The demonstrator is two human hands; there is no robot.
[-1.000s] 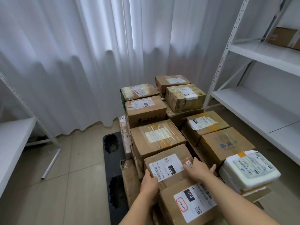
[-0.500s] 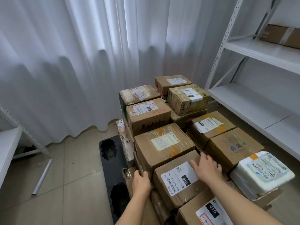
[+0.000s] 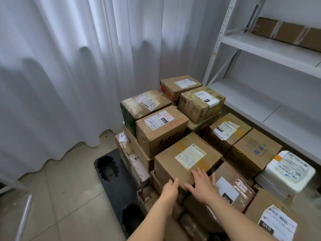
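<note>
The box (image 3: 187, 159) is sitting unlifted in the stack (image 3: 161, 133) left of the shelf (image 3: 260, 94). The left hand (image 3: 171, 187) is gripping its corner farthest from the shelf, and the right hand (image 3: 203, 185) is lying flat, fingers spread, on its top edge. Parcels are crowding its shelf side, so the way out is probably lying straight up.

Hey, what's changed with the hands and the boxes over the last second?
Both hands let go and reached forward to the next one back, the yellow-labelled box. The left hand now grips its near corner; the right hand lies flat on its top. The other stacked boxes and the shelving stayed put.
</note>
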